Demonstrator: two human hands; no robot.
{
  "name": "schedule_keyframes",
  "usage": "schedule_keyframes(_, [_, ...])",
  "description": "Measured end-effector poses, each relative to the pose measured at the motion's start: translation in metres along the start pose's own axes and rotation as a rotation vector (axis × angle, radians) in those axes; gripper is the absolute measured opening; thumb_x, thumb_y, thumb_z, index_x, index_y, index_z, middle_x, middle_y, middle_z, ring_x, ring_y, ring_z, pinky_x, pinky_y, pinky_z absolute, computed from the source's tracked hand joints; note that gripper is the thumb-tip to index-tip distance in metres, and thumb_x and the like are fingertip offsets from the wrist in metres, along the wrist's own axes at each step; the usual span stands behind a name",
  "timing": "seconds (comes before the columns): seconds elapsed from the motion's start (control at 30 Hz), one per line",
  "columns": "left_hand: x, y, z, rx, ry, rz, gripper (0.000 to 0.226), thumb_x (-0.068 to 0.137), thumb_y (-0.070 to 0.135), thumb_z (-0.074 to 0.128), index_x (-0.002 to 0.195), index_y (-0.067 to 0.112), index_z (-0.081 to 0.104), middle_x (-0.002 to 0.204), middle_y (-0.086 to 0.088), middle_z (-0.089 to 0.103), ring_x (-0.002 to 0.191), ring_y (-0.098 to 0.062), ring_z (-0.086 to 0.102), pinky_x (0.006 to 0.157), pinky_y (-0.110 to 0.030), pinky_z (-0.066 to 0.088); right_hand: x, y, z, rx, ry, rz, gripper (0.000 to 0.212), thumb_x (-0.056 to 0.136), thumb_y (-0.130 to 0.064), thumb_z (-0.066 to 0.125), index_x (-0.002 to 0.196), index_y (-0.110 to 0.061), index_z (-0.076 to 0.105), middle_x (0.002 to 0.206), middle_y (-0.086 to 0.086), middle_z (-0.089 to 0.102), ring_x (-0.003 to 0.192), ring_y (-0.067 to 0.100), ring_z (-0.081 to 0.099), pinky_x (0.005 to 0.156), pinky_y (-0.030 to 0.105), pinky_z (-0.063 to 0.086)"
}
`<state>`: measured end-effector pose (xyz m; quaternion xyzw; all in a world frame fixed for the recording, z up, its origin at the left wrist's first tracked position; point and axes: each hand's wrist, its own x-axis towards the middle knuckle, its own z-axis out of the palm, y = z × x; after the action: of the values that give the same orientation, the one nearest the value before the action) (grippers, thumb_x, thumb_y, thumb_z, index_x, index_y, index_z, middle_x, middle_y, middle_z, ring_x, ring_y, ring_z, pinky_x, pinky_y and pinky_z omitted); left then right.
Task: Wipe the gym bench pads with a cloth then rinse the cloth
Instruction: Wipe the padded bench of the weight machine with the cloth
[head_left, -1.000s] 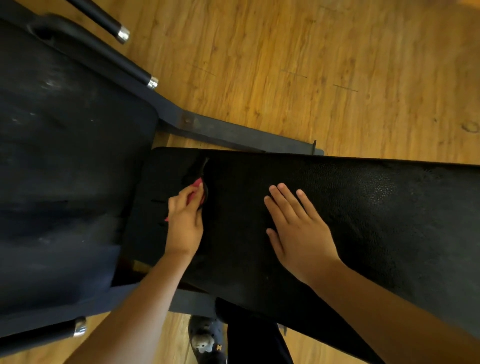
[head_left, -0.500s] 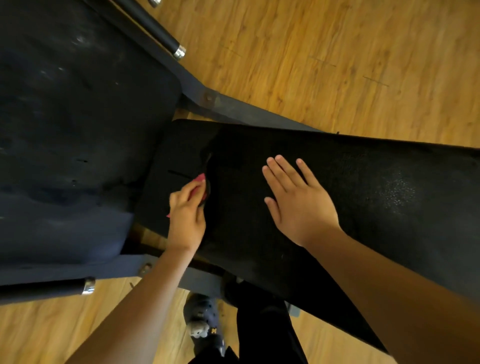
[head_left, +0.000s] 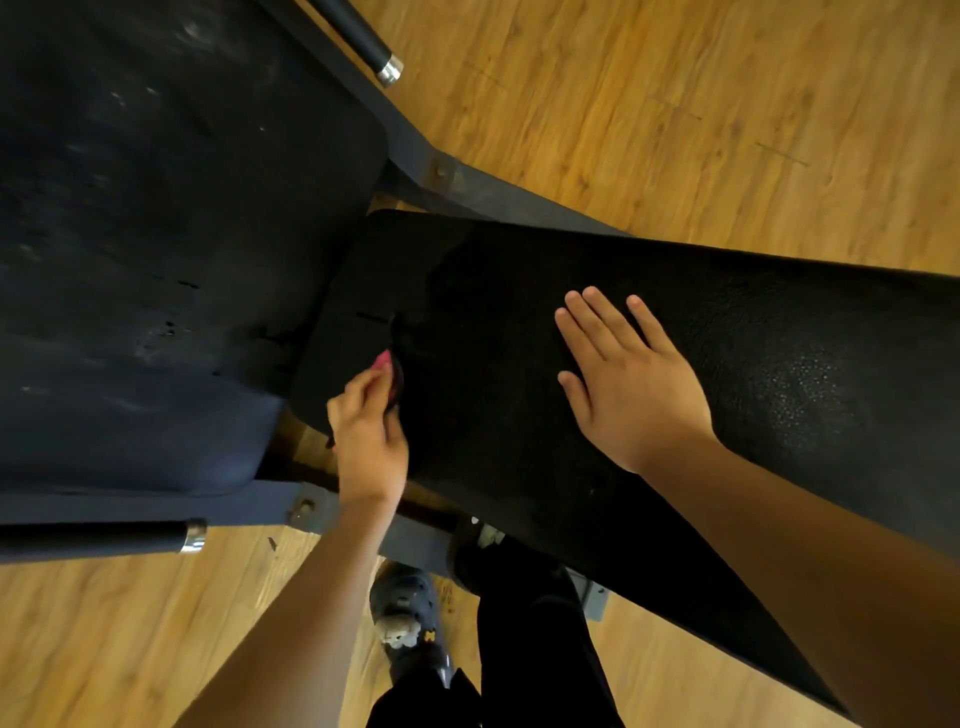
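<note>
Fingers (head_left: 359, 396) of the left hand (head_left: 370, 441) pinch the pink cloth (head_left: 385, 359) on the bench pad (head_left: 519, 426), at nine o'clock from the flat, straight-fingered right hand (head_left: 634, 395). The cloth may snag on the slit (head_left: 395, 326) at its twelve o'clock.

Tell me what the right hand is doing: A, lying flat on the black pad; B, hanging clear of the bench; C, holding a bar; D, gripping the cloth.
A: the right hand lies flat on the pad, fingers straight; the left hand grips the cloth.
</note>
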<state>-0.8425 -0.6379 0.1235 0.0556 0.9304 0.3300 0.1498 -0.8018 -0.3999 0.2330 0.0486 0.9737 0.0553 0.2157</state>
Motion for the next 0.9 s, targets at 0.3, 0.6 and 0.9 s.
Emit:
schedule_keyframes(0.3, [-0.031, 0.011, 0.002, 0.012, -0.118, 0.348, 0.058, 0.086, -0.001, 0.048, 0.142, 0.012, 0.046, 0.137, -0.001, 0.043, 0.121, -0.02, 0.038, 0.11, -0.028, 0.032, 0.002, 0.0, 0.004, -0.05, 0.01, 0.004, 0.063, 0.096, -0.041, 0.018, 0.149, -0.01, 0.027, 0.157, 0.007, 0.023, 0.147, 0.02, 0.015, 0.119, 0.043, 0.01])
schedule_keyframes(0.6, [0.015, -0.073, 0.006, -0.254, 0.135, -0.868, 0.04, 0.1, 0.011, 0.038, 0.139, 0.011, 0.045, 0.141, -0.018, 0.045, 0.129, -0.041, 0.042, 0.109, -0.051, 0.035, 0.002, -0.001, 0.004, -0.054, 0.01, 0.01, 0.06, 0.098, -0.04, 0.019, 0.151, -0.011, 0.018, 0.159, 0.006, 0.015, 0.148, 0.019, 0.007, 0.12, 0.043, 0.005])
schedule_keyframes(0.9, [-0.037, 0.02, 0.006, -0.117, 0.127, -0.096, 0.048, 0.089, -0.012, 0.049, 0.134, 0.004, 0.053, 0.13, -0.013, 0.05, 0.119, -0.026, 0.04, 0.101, -0.017, 0.026, 0.003, 0.0, 0.005, -0.076, 0.027, 0.013, 0.059, 0.098, -0.038, 0.018, 0.15, -0.009, 0.025, 0.158, 0.008, 0.021, 0.147, 0.02, 0.013, 0.119, 0.043, 0.007])
